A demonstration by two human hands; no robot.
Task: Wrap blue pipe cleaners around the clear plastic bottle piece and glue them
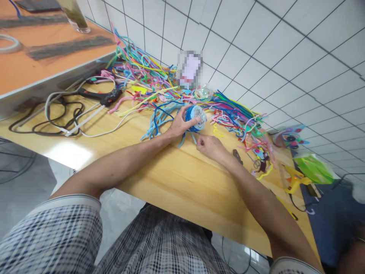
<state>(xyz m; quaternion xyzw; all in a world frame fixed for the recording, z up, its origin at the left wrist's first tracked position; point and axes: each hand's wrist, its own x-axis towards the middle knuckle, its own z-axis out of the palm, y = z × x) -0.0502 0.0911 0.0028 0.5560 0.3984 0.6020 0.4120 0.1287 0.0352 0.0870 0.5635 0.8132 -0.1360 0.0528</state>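
Left fingers [194,122] hold a blue-wrapped clear cylinder [195,112]; right fingers [201,140] curl narrowly, grip unclear; coloured stems [142,70] tangle at ten o'clock.

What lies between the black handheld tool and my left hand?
Pink, yellow and blue strips, plus part of a white cord, as the head view shows.

A loose short-sleeved plaid shirt [162,245] is worn, its whitish cloth crossed by dark blue and grey checks. The left sleeve [57,236] is cut wide and finished with a plain pale hem [71,201], edged by a thin dark line. The right sleeve [293,267], only partly shown, is trimmed alike. The left forearm [134,158], left bare, is marked by a small spot.
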